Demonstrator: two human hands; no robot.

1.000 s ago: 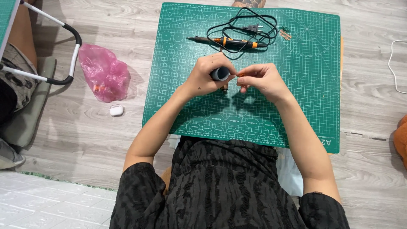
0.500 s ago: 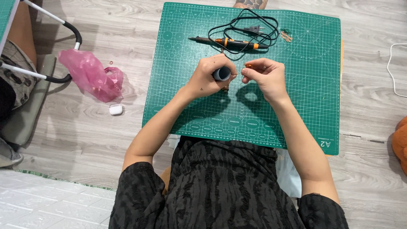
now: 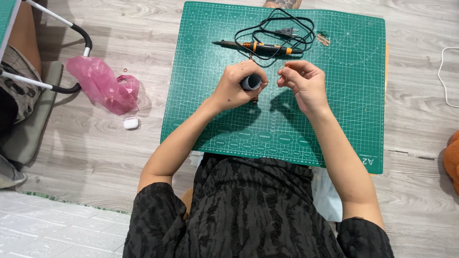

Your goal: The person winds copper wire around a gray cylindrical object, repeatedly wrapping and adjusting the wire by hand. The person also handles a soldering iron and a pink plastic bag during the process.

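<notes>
On the green cutting mat [image 3: 354, 119], my left hand [image 3: 234, 88] is closed around a small dark grey roll [image 3: 250, 82], whose round end faces the camera. A short brown tip [image 3: 255, 100] pokes out below this hand. My right hand [image 3: 306, 86] hovers just right of the roll, a small gap away, with thumb and forefinger pinched together. Whatever sits between those fingertips is too small to make out. Beyond both hands lies a black and orange soldering iron [image 3: 260, 47] with its black cord [image 3: 287, 26] coiled beside it.
Small brown bits [image 3: 323, 38] lie on the mat at the far right. On the wood floor to the left are a pink plastic bag [image 3: 100, 86], a white earbud case [image 3: 130, 123] and a white tube frame [image 3: 71, 28]. A white cable [image 3: 444, 71] runs at the right.
My right hand has drawn away from the roll to the right and slightly up, opening a gap between the hands. The left hand keeps its hold on the roll.
</notes>
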